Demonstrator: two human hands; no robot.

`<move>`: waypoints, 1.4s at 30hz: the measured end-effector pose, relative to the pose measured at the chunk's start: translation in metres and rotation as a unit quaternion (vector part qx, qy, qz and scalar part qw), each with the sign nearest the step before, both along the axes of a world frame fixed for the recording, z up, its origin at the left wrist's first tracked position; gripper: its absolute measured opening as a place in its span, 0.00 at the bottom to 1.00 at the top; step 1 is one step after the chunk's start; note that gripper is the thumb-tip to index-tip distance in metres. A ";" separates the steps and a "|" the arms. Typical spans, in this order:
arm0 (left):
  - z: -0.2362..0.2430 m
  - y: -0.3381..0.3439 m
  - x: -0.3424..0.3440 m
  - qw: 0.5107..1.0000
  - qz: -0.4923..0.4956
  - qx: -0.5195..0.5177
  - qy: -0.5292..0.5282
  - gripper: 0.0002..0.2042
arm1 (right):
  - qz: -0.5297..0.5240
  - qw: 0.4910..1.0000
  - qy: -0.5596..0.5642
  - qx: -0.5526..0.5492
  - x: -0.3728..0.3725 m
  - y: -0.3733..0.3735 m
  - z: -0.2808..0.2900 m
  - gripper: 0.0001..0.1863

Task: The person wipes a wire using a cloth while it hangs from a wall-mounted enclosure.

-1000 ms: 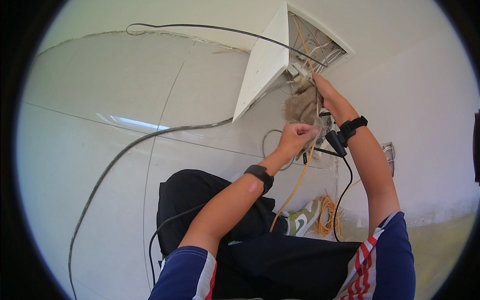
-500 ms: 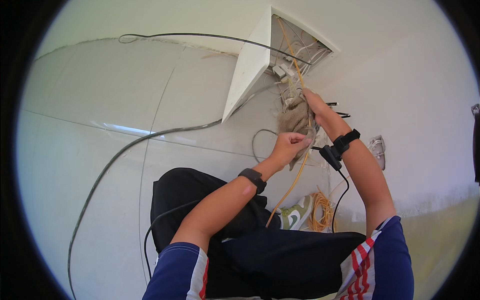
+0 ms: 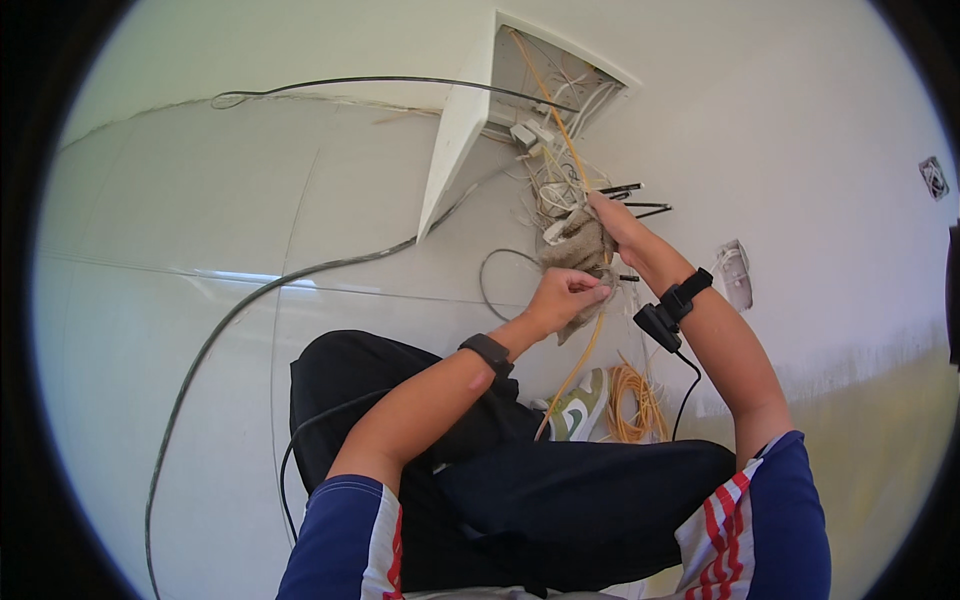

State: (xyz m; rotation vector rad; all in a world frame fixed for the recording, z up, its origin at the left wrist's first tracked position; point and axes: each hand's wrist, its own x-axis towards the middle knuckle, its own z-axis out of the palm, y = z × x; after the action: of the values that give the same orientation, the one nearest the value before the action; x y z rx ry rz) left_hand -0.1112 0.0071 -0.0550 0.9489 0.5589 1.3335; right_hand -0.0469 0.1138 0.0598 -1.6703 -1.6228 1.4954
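A grey-brown cloth (image 3: pixel 578 250) hangs in folds between my hands, along a yellow cable (image 3: pixel 556 95). My left hand (image 3: pixel 568 298) is closed on its lower part, thumb and fingertips pinched together. Higher up, my right hand (image 3: pixel 616 222) is closed around the cloth's upper edge and the cable; its fingertips are mostly hidden. Above the cloth a tangle of white wires (image 3: pixel 558 190) spills out. Black rod-like pieces (image 3: pixel 640 208) stick out beside my right hand. The yellow cable runs from an open wall box down past both hands toward my lap.
The wall box (image 3: pixel 560 80) has its white door (image 3: pixel 455 150) swung open. A thick grey cable (image 3: pixel 290 278) curves over the tiled floor. A yellow cable coil (image 3: pixel 636 405) lies by my shoe (image 3: pixel 578 408). Recessed wall sockets (image 3: pixel 736 275) with loose wires are at the right.
The scene has shifted slightly left in view. The cloth is more bunched downward, and more white wires show above it. Both hands keep their hold.
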 end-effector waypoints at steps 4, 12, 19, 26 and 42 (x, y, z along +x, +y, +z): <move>-0.002 0.001 0.007 1.000 -0.014 0.012 0.021 0.09 | -0.015 0.999 -0.027 0.031 0.011 -0.001 -0.008 0.20; 0.005 -0.009 0.011 0.998 -0.021 0.008 0.058 0.09 | -0.021 0.996 -0.083 0.018 0.032 -0.034 0.002 0.20; 0.009 -0.028 0.020 0.989 -0.096 0.040 0.102 0.09 | -0.020 0.995 -0.097 -0.007 0.081 -0.065 -0.011 0.17; -0.001 -0.036 0.033 0.976 -0.151 0.048 0.151 0.09 | -0.087 0.991 0.077 -0.064 0.135 -0.102 -0.015 0.15; 0.015 -0.013 0.010 0.987 0.039 0.113 0.110 0.11 | 0.049 0.989 0.003 -0.139 -0.001 0.141 0.020 0.17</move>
State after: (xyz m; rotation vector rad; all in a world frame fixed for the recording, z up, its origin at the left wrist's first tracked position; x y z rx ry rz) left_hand -0.1012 -0.0060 -0.0398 1.2822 0.6259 1.3915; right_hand -0.0480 0.2552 0.0800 -1.7455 -1.5727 1.8460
